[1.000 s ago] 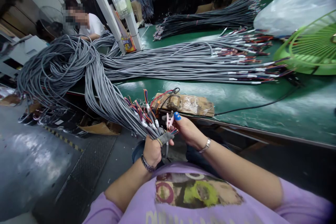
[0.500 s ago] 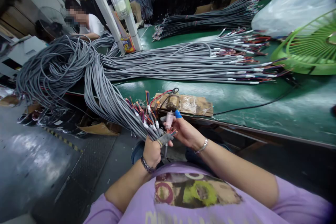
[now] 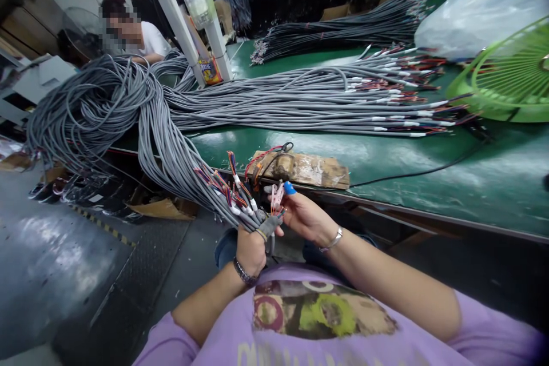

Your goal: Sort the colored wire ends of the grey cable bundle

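My left hand [image 3: 253,249], a grey cover on its thumb, is closed round the end part of a bundle of grey cables [image 3: 206,186]. White-wrapped cable ends with loose coloured wires [image 3: 234,174] stick up beyond the fist. Close beside it, my right hand [image 3: 302,214] is closed on a small pink clip [image 3: 278,194] shaped like a clothes peg. A blue cover sits on the right thumb. The clip is at the thin orange and dark wires [image 3: 277,214] by the left thumb; whether it bites on them I cannot tell.
Past my hands, a worn wooden block [image 3: 317,170] lies at the edge of the green table [image 3: 394,166]. More grey cables [image 3: 274,100] run across it, with a dark cable bundle [image 3: 338,31], a green fan [image 3: 510,80] and a white plastic bag [image 3: 484,17]. A person [image 3: 150,40] sits far left.
The cable ends have shifted slightly left. The pink clip, blurred before, now shows its two arms; both hands keep their hold close together.
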`<move>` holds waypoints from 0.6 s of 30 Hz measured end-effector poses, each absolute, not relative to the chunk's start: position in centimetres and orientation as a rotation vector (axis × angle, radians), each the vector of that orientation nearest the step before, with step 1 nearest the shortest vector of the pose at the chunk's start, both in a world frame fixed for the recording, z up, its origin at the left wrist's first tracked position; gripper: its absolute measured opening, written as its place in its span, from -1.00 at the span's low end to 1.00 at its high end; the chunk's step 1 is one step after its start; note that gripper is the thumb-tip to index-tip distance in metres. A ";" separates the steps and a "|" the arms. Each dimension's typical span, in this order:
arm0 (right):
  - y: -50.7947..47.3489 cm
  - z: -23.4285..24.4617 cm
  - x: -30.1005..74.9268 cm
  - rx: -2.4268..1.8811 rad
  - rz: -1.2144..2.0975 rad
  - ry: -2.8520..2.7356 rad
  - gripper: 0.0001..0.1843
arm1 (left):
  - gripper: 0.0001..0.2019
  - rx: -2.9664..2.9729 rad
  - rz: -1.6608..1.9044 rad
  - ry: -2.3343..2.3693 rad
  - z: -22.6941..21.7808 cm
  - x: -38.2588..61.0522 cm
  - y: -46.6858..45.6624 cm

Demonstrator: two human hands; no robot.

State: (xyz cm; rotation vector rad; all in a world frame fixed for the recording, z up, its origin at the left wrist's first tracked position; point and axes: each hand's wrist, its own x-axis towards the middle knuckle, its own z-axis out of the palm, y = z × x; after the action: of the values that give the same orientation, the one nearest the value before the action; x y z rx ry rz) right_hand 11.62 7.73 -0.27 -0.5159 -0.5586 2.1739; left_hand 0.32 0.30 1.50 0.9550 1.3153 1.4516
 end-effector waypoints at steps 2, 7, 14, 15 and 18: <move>7.8 -0.2 11.6 -0.516 2.182 -0.556 -0.64 | -0.70 0.959 1.460 1.322 1.6 0.5 0.5; 7.8 0.1 11.4 -0.546 2.170 -0.568 -0.63 | -0.73 0.961 1.460 1.306 1.3 0.5 0.6; 7.6 0.1 11.4 -0.531 2.184 -0.485 -0.66 | -0.71 0.959 1.448 1.313 1.3 0.3 0.3; 7.6 0.1 11.5 -0.529 2.192 -0.476 -0.66 | -0.70 0.960 1.451 1.314 1.4 0.4 0.3; 7.5 0.1 11.6 -0.509 2.222 -0.493 -0.63 | -0.69 0.963 1.453 1.311 1.7 0.5 0.3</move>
State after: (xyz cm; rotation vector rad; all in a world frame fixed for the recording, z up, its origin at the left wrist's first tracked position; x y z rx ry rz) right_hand 11.58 7.54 0.11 -0.5095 -0.4929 2.2224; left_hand 0.50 0.34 1.66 0.9635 1.3112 1.4531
